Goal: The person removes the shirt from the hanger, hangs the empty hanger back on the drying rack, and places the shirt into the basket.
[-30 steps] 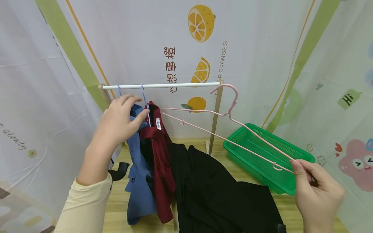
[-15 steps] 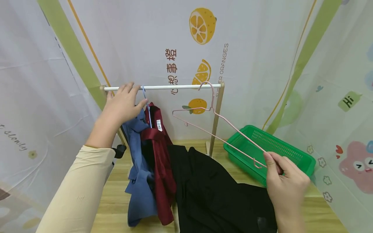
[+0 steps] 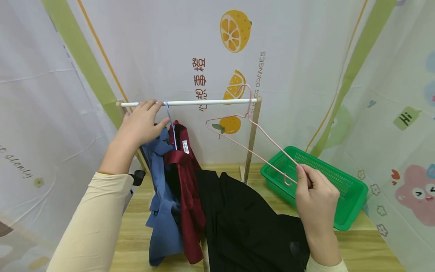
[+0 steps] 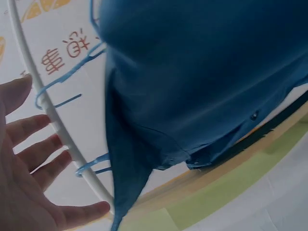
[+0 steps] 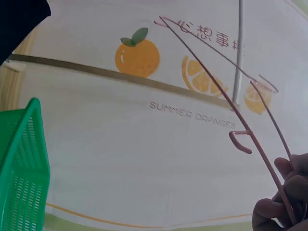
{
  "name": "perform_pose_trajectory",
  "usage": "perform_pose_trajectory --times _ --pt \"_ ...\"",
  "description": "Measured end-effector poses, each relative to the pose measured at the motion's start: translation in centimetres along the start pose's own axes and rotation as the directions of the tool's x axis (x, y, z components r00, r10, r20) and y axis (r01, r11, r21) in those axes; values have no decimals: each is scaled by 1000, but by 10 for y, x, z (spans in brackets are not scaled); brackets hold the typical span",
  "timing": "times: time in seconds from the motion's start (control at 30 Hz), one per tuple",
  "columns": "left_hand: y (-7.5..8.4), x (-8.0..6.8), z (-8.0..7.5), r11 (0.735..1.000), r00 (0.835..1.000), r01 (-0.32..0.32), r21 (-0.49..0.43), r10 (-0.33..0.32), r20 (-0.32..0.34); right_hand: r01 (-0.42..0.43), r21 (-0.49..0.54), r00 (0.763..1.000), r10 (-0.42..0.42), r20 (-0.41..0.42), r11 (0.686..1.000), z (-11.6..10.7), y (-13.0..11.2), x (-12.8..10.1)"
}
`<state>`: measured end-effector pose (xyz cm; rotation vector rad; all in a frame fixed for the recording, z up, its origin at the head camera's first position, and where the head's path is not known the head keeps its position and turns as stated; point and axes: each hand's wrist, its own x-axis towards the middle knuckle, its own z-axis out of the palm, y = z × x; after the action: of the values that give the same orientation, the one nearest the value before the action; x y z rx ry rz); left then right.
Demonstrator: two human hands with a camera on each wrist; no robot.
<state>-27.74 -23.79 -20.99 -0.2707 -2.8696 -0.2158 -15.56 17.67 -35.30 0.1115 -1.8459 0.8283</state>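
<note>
In the head view my left hand (image 3: 141, 124) lies over the left part of the white rail (image 3: 210, 102), fingers spread. The left wrist view has the fingertips at the rail beside blue hanger hooks (image 4: 65, 77). From those hooks hang a blue garment (image 3: 163, 223) and a dark red garment (image 3: 185, 181). My right hand (image 3: 317, 196) pinches one lower corner of a pink hanger (image 5: 248, 130), which carries no garment. The pink hook rises above the rail's right end in the head view; whether it touches the rail I cannot tell.
Black cloth (image 3: 251, 219) spreads over the wooden tabletop (image 3: 367, 249) in front of the rack's right post (image 3: 253, 139). A green basket (image 3: 276, 189) stands at the right. Printed curtains (image 3: 299, 56) enclose the back and sides.
My right hand has moved left with the pink hanger, bringing its hook to the rail's right end. My left hand has shifted up onto the rail.
</note>
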Motion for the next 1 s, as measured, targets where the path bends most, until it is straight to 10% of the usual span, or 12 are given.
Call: perform_pose_trajectory --times 0.73,1.0 --pt "3 -5 0 999 1000 -4 34 5 -25 -62 31 972 53 227 998 33 -19 -28" --pt "6 -7 2 1000 999 -2 18 3 -32 -244 119 853 154 499 962 42 -37 -39"
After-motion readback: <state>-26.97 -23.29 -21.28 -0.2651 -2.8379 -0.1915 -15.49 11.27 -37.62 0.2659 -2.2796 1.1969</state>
